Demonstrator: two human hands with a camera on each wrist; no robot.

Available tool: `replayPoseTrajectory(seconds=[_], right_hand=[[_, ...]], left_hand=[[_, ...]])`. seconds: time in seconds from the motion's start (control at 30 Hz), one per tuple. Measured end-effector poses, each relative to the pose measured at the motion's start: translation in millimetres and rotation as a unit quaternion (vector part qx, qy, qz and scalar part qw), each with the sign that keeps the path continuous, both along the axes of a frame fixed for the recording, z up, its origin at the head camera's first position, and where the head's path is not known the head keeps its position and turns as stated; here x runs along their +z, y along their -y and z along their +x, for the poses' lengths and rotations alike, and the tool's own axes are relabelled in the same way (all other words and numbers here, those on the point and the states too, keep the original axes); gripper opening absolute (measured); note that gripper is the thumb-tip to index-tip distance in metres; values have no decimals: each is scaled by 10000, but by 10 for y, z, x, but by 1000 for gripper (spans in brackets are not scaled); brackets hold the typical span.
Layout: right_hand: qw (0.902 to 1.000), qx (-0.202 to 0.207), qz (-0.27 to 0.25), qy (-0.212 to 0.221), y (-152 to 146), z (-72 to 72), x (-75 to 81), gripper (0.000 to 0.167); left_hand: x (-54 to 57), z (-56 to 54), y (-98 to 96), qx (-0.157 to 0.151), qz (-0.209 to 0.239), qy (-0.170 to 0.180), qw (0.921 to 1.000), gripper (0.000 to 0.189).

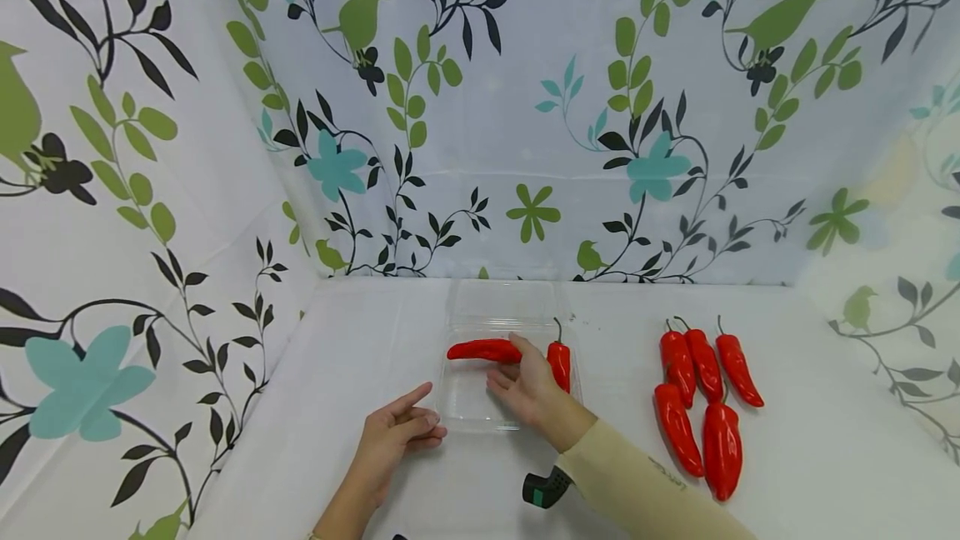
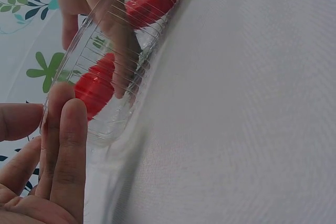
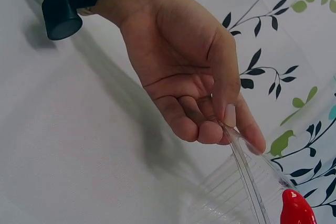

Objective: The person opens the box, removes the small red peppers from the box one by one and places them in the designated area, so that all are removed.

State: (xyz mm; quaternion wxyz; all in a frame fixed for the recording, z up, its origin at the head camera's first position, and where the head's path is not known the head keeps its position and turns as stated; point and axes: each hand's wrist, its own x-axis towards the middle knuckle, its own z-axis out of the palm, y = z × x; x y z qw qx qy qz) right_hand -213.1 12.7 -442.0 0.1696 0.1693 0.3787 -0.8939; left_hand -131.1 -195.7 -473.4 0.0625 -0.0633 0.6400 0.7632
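Note:
In the head view a clear plastic clamshell box (image 1: 468, 407) stands mid-table, its lid (image 1: 502, 298) folded open at the back. My right hand (image 1: 528, 386) reaches over the box and holds a red chili pepper (image 1: 480, 349) by its right end, the pepper lying crosswise with its tip to the left. Another red chili pepper (image 1: 558, 363) lies lengthwise along the box's right side. My left hand (image 1: 397, 436) is at the front left corner. In the right wrist view the left hand (image 3: 189, 77) pinches the box's rim (image 3: 241, 166) between thumb and fingers.
Several red chili peppers (image 1: 722, 450) lie in a loose group on the white table (image 1: 615, 340) to the right of the box. A patterned curtain (image 1: 510, 107) hangs behind the table and along both sides. A dark wrist camera (image 1: 546, 488) sits on the right wrist.

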Motion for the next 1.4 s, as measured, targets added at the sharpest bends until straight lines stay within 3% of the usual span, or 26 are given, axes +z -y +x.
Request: replayPoseTrajectory(seconds=[0.4,0.6,0.9,1.1,1.4], right_hand=[[9996,-77,261,-49,55,-65,-63,53],[9995,-209,250,29,81,-79,-40,52],[9991,-99,391,-104,73,-86,-37,48],[9986,-72,430,-301,43,-61,-49,51],[9933,-17,842,-792,-31,13,62,57]], left_hand=[[1,0,-25,-31,36,-62,10000,59],[8,1,-33,-57,56,-78,9999,59],[14,5,-33,-57,53,-76,9999,59],[17,14,-35,-35,35,-55,10000,59],[3,10,-15,52,39,-28,10000,59]])
